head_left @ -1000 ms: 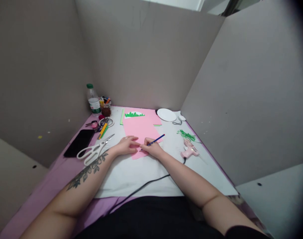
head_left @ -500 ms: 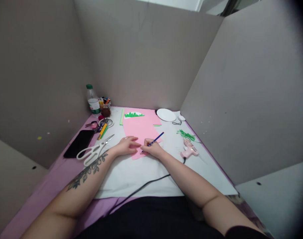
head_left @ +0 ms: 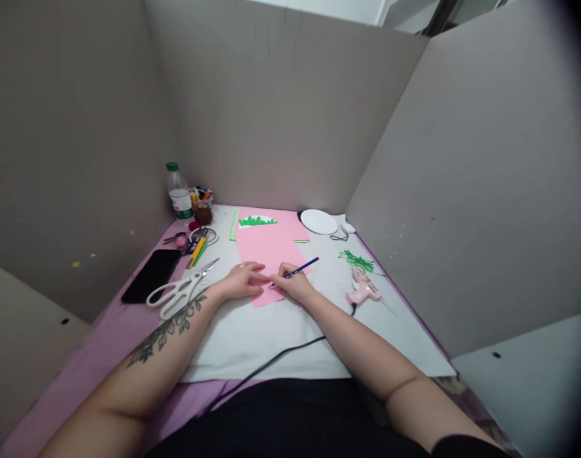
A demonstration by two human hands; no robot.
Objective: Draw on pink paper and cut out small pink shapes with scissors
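Pink paper sheet (head_left: 266, 248) lies flat on the white covering (head_left: 271, 331) of the table, mid-view, near end toward the person. Right hand (head_left: 294, 284): fingers closed round 1 blue pencil (head_left: 304, 266), red end up and to the right, point down at the near part of the sheet. Can't tell if the point actually touches. Left hand (head_left: 244, 280): palm down, fingers apart, gripping nothing, resting over the sheet's left edge; ring on 1 finger. Its fingertips are just beside the right hand; contact unclear.

Far end of the sheet overlaps another pink sheet (head_left: 293, 224), which has green edges showing under it. White piece with jagged green shapes (head_left: 258, 221) on top there.

Left side: white-handled scissors (head_left: 178, 296) beside the left forearm, tip pointing away; black tablet or phone (head_left: 151, 277), just left of them; yellow cutter (head_left: 196, 252) and green stick (head_left: 201, 252), side by side. Farther back: green-capped bottle (head_left: 180, 200), upright, next to a container of pens (head_left: 204, 196), brown ball (head_left: 203, 217) in front.

Right side: white plate (head_left: 319, 221) at the back, small white device (head_left: 348, 228) near it, green strands (head_left: 357, 259), then pink glue gun (head_left: 363, 289) on its side. Black cord (head_left: 280, 352) passes under the right forearm, toward the near edge.
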